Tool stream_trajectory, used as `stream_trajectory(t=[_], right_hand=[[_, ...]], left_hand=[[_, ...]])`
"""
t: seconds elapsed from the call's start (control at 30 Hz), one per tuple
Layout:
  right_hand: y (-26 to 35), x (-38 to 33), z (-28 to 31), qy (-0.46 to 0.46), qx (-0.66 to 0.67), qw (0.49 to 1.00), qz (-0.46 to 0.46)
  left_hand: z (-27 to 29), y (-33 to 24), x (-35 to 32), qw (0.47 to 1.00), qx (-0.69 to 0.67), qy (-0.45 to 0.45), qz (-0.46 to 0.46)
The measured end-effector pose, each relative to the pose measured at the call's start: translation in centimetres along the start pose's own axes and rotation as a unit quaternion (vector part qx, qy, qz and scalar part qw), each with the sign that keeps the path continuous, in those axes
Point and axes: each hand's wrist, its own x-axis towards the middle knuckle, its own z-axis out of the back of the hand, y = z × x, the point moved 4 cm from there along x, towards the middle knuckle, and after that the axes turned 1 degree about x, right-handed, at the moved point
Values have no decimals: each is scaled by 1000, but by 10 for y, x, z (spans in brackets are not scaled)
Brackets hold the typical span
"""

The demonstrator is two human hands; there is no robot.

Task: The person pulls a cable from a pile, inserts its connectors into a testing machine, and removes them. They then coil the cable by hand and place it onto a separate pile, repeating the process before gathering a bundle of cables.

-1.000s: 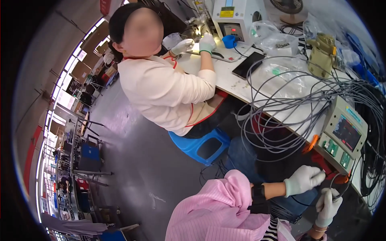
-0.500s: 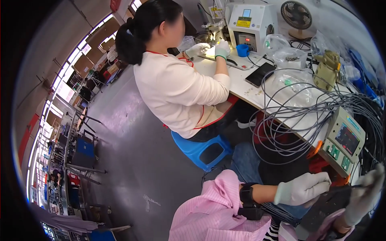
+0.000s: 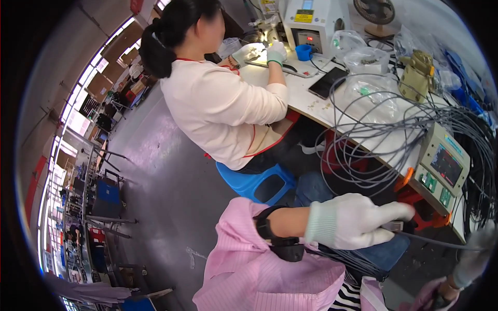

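In the head view, the person's gloved left hand [image 3: 358, 222] is over the lap, its fingers bent in around a small grey connector [image 3: 396, 226], with little gap left between thumb and index finger. A dark grey cable [image 3: 434, 241] runs from beside that connector toward the right hand [image 3: 472, 256], which is blurred near the rim of the picture. How far its fingers are spread, and whether they grip the cable or only touch it, cannot be told.

Beyond the hands, a large coil of grey cable [image 3: 446, 110] spills over the edge of the white tabletop [image 3: 326, 115], just beside a greenish tester with a screen [image 3: 447, 165]. Thin dark wires [image 3: 358, 269] lie across the lap below the left wrist.

The likeliest trouble is strain: if the right hand pulled harder than the left pinch could bear, the connector could slip from the smooth glove or its joint with the cable could be stressed. The overhanging loops could snag on a forearm and drag the tester, which sits at the tabletop's edge. The lap wires might also tangle with the cable.
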Motion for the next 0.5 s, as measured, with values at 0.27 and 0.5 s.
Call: stream_trajectory(t=[0.27,0.5], right_hand=[[-72,-31,-76,128,-363,899,-207],[-8,-32,-7,-337,-229,911,-59]], left_hand=[[-48,7,41,966,181,126,133],[-51,26,49,985,127,109,49]])
